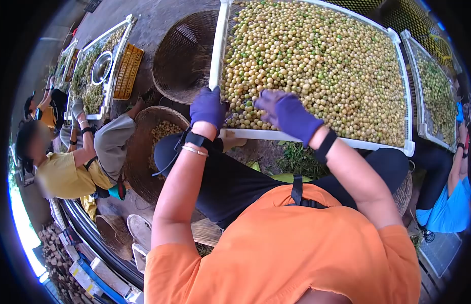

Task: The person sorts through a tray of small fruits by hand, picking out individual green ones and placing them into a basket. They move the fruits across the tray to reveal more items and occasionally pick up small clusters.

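Note:
A large white-rimmed tray (405,96) lies in front of me, spread with small round yellow-green fruits (316,61). My left hand (209,108), in a purple glove, is closed over the tray's near left corner, its fingers curled at the rim. In a matching glove, my right hand (286,111) reaches over the fruits near the front edge. Its fingers stretch out to the left, apart, their tips right at the fruits. A few greener fruits are scattered among the pale ones.
Left of the tray stands a dark woven basket (182,55); a second basket (144,147) below it holds fruits. A person in yellow (76,172) sits at another tray (111,86) with a metal bowl (101,68). On the right, a person in blue (450,205) is beside a further tray (422,124).

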Available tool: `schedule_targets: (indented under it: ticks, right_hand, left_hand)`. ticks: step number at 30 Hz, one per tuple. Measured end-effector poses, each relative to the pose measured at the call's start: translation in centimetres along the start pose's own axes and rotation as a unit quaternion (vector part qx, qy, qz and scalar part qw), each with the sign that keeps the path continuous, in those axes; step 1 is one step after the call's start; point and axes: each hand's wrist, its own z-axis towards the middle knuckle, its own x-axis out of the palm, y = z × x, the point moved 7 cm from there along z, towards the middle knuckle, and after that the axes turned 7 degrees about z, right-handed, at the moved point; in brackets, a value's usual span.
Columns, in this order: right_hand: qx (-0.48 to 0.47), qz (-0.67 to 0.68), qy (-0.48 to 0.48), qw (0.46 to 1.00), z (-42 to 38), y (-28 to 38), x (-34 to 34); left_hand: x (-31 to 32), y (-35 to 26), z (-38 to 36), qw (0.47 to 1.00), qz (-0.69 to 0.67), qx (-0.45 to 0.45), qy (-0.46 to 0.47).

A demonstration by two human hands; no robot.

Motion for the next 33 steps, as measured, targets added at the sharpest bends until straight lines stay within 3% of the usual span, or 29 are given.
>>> schedule_targets:
  ticks: [1,3,6,10,15,21,25,26,29,30,32,33]
  right_hand:
    - [0.020,-0.089,0.058,0.994,-0.6,0.8,2.1]
    - [-0.034,-0.091,0.080,0.992,-2.1,2.3,3.8]
    - [-0.011,-0.208,0.050,0.977,-3.7,2.6,5.0]
    - [-0.094,-0.159,-0.031,0.982,-5.2,2.1,3.7]
    - [-0.090,-0.175,0.060,0.979,-5.5,1.3,2.3]
    - [-0.050,-0.215,0.174,0.960,-7.1,0.9,2.1]
    - [-0.030,-0.209,0.198,0.957,-6.4,0.0,1.3]
    - [0.033,-0.179,0.293,0.939,-6.0,-0.2,1.4]
    - [0.126,-0.049,0.275,0.952,-4.5,-1.2,-0.5]
    - [0.140,-0.003,0.229,0.963,-3.8,-1.7,-1.5]
    - [0.156,-0.029,0.153,0.975,-2.5,-2.9,-2.0]
    - [0.156,-0.036,0.123,0.979,-2.1,-2.8,-2.0]
  left_hand:
    - [0.1,0.7,0.4,1.000,-0.001,-0.028,0.004]
    - [2.4,2.8,2.0,0.996,-0.047,-0.056,0.055]
    - [2.4,3.0,2.7,0.984,-0.108,-0.079,0.122]
    - [3.2,2.5,3.3,0.988,-0.053,-0.023,0.141]
    - [2.9,1.6,1.3,0.973,-0.076,-0.073,0.203]
    - [3.9,-0.7,-2.0,0.945,-0.133,-0.030,0.299]
    - [6.0,0.0,-1.2,0.957,-0.128,0.015,0.259]
    - [5.4,0.0,-1.4,0.954,-0.129,0.013,0.269]
    - [4.5,0.0,-1.9,0.961,-0.093,0.057,0.255]
    - [3.9,-0.1,-1.8,0.969,-0.084,0.088,0.215]
    - [2.4,-0.6,-0.8,0.977,-0.066,0.151,0.134]
    - [1.8,-0.9,-0.6,0.976,-0.041,0.157,0.147]
